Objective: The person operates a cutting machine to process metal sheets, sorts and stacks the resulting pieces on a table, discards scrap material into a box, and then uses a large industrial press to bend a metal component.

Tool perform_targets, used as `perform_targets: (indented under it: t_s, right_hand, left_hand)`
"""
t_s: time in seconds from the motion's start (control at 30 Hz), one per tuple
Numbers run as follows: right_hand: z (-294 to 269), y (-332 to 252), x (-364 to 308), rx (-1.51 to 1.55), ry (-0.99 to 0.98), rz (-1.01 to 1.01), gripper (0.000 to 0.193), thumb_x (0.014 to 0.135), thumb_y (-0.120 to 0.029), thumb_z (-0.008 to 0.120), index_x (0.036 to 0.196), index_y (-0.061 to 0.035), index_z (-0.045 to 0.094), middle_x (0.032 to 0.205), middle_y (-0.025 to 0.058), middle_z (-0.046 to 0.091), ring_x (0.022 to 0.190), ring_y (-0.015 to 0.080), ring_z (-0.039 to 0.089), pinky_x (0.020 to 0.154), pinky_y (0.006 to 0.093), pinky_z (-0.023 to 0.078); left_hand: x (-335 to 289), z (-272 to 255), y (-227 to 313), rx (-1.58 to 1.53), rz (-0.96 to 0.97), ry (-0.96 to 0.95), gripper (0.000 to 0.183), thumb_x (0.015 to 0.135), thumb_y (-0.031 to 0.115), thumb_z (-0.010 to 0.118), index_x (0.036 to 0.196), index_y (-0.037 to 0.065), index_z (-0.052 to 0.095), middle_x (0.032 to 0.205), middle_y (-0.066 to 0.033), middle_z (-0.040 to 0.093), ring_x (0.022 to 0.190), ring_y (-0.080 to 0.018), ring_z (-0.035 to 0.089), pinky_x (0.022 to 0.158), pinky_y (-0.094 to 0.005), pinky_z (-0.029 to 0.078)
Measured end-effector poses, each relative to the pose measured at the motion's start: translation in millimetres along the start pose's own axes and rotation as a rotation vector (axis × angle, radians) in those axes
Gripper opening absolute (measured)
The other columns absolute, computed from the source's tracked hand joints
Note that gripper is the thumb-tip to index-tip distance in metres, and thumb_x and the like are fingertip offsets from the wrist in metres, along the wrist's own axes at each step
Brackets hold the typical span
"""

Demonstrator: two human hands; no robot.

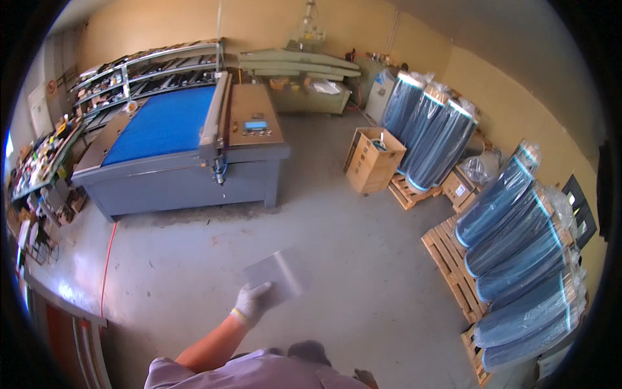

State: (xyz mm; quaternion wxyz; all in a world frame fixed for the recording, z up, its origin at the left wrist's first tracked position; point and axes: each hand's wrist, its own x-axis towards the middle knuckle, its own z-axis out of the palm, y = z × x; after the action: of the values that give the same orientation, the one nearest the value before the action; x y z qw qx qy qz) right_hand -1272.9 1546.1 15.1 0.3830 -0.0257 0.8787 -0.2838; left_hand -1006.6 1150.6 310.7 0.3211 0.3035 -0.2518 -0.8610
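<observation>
My left hand [251, 303], in a whitish knit glove with a yellow cuff edge, is closed on the near left edge of a thin, see-through sheet [280, 275]. The thumb lies on top of the sheet. The sheet is roughly rectangular, greyish, with a bright streak of glare, and it is held out over the grey floor in front of me. No right hand can be made out; only small dark shapes show beside my shirt at the lower edge.
Ahead on the left stands a large cutting table [175, 172] with a blue bed [165, 123]. A red hose [109, 266] runs along the floor. To the right are an open cardboard box [372, 165], wooden pallets [453, 262] and several plastic-wrapped rolls [518, 233]. Loaded shelves [149, 71] line the back.
</observation>
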Motion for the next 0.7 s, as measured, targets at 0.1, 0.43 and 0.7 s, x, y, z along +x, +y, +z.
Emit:
perform_targets:
  t_s: [0.1,0.43,0.7]
  right_hand:
    - [-13.6,-40.7,54.9,-0.063,-0.042,0.148,0.03,0.095,-0.03,0.049,0.113,-0.0098,0.062,0.103,0.0072,0.063,0.089,0.0207,0.059,0.078,0.0372,0.047]
    - [-57.3,-257.4,342.8,-0.458,-0.269,0.388,0.041,0.1,-0.037,0.036,0.128,-0.0173,0.06,0.124,0.011,0.062,0.111,0.0299,0.059,0.096,0.0431,0.045]
    - [-100.0,-894.7,675.5,0.115,0.139,-0.575,0.055,0.092,-0.039,0.053,0.125,0.0052,0.056,0.119,0.0227,0.064,0.113,0.0329,0.06,0.097,0.0391,0.046]
  left_hand:
    - [146.1,68.1,5.3,0.046,-0.075,-0.07,0.034,0.083,0.012,0.072,0.113,0.001,0.061,0.101,-0.0078,0.066,0.093,-0.0238,0.065,0.087,-0.0423,0.054]
    - [542.6,208.6,109.3,0.049,-0.022,0.029,0.027,0.084,0.012,0.07,0.107,0.001,0.062,0.096,-0.0079,0.065,0.089,-0.0241,0.063,0.081,-0.0417,0.053]
    - [879.7,214.9,208.5,-0.035,0.207,0.127,0.026,0.084,0.011,0.071,0.108,0.004,0.065,0.098,-0.0039,0.067,0.092,-0.021,0.065,0.087,-0.0373,0.053]
